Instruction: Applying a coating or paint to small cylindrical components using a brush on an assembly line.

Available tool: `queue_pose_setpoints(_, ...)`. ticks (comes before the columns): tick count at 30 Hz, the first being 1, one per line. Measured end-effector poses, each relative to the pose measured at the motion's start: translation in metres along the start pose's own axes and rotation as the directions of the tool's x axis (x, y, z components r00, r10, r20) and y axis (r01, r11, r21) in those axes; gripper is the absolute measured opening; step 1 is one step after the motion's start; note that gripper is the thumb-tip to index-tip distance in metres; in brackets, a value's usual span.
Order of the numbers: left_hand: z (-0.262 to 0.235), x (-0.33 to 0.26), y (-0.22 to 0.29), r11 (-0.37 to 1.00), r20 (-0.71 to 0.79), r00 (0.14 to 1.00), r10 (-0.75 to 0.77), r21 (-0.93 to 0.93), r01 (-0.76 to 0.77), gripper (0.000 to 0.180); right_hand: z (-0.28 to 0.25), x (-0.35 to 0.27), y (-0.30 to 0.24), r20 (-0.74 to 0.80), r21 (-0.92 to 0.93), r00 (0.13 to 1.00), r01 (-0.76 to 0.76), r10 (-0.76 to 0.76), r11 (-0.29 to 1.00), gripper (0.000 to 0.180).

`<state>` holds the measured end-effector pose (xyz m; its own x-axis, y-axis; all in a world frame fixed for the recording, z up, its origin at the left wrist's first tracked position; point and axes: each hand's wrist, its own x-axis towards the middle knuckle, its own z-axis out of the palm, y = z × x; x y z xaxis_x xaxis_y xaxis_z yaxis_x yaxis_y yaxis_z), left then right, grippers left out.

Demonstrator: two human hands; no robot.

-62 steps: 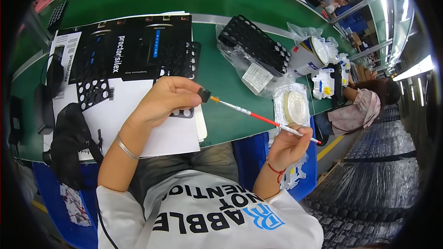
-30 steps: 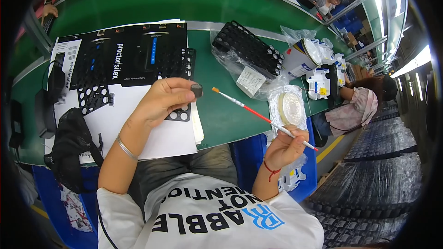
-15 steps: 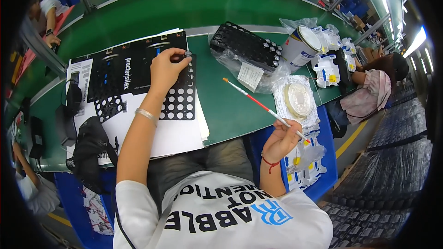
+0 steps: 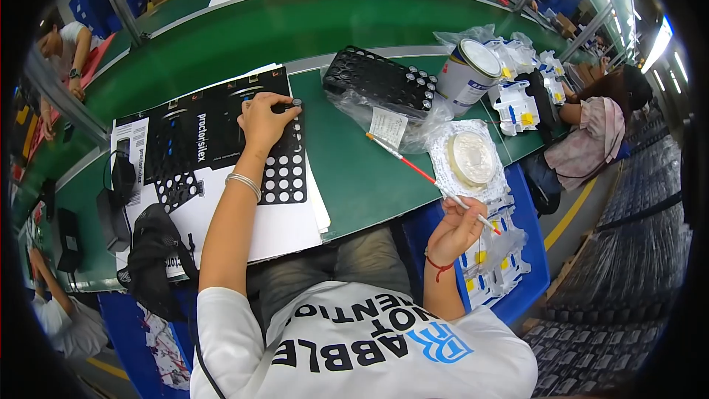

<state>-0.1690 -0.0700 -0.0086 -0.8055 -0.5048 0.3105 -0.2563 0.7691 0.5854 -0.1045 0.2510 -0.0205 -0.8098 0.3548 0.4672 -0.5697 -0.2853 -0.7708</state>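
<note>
My left hand (image 4: 264,120) reaches forward over a black tray full of round holes (image 4: 286,170) and presses a small dark round part (image 4: 289,105) at the tray's far edge. The tray lies on white sheets and a black printed sheet (image 4: 192,133). My right hand (image 4: 456,229) hangs off the table's near edge and grips a thin paintbrush (image 4: 422,172) with a red and white handle. Its brush tip points up and left over the green table (image 4: 354,170).
A second black holed tray (image 4: 380,77) sits on a clear bag beyond the brush. A tin can (image 4: 467,71) and a round clear lid (image 4: 470,158) stand at the right, with white and yellow parts (image 4: 517,103). A black cloth bag (image 4: 151,251) lies at the left. Other people sit nearby.
My left hand has moved from the near side of the sheets forward to the holed tray's far edge. The right hand with the brush has stayed off the table's edge.
</note>
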Motion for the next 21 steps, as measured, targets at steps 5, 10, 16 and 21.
queue_pose_setpoints(5,-0.002,0.002,-0.002,0.999,0.068,0.997,-0.042,0.004,0.042,0.031,0.001,0.0,-0.001,-0.006,-0.011,1.0,0.0,0.0,1.0,0.023)
queue_pose_setpoints(10,-0.007,-0.011,0.002,0.989,0.067,0.997,-0.022,0.149,0.012,0.069,0.001,0.001,-0.001,-0.01,-0.005,1.0,-0.004,0.004,1.0,0.024)
queue_pose_setpoints(16,-0.022,-0.027,-0.003,0.956,0.016,0.995,-0.097,0.281,0.089,0.089,0.004,0.0,-0.004,-0.003,-0.018,1.0,0.011,-0.011,1.0,0.024)
queue_pose_setpoints(21,-0.042,-0.026,-0.011,0.936,0.049,0.981,-0.189,0.309,0.165,0.096,-0.001,0.003,-0.005,-0.008,0.004,1.0,0.019,-0.019,1.0,0.024)
